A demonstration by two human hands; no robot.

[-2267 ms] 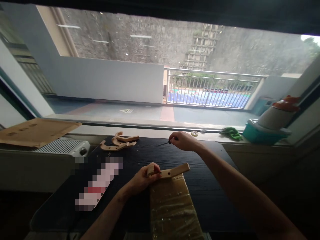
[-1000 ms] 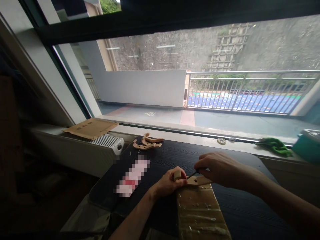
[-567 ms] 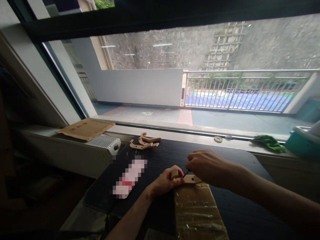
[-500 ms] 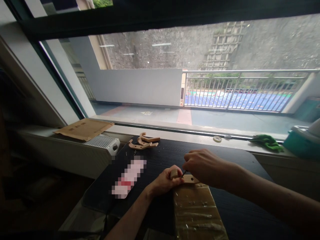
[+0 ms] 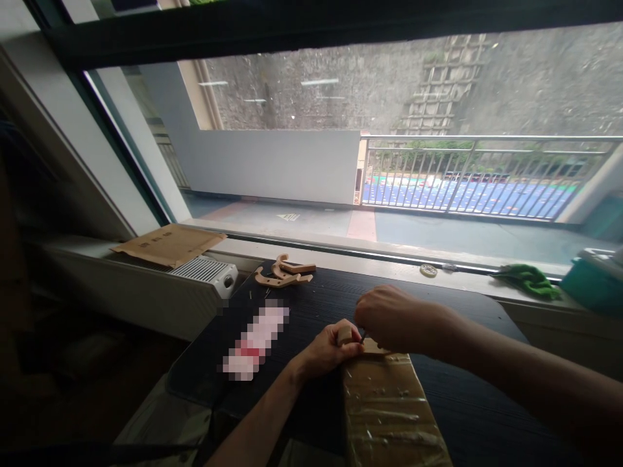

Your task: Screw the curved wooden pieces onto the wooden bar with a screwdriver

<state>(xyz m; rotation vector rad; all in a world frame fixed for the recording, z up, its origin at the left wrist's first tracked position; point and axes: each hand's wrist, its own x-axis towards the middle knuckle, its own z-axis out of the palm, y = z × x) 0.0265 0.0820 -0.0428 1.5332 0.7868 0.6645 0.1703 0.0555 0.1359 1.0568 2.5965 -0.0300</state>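
My left hand (image 5: 325, 350) pinches a light wooden hook (image 5: 374, 347) by its curled end. The hook's straight part rests on the near-upright-facing end of a tape-wrapped cardboard box (image 5: 392, 405). Above it, my right hand (image 5: 387, 316) is closed around a thin dark metal piece (image 5: 363, 336), whose tip points down at the hook beside my left fingertips. Most of that piece is hidden in my fingers, so its kind cannot be told. Several similar wooden hooks (image 5: 283, 280) lie in a small pile at the table's far left, with small screws (image 5: 267, 294) near them.
The black table (image 5: 311, 311) also bears a blurred pink-and-white item (image 5: 257, 344). Along the window sill are a tape roll (image 5: 428, 270), a green cloth (image 5: 528, 280) and a teal container (image 5: 591, 279). A brown envelope (image 5: 170, 243) lies on the radiator (image 5: 209, 271) at left.
The view has shifted slightly. My right hand has turned and lowered a little over the wooden hook, hiding the hole that showed before. My left hand keeps its hold.
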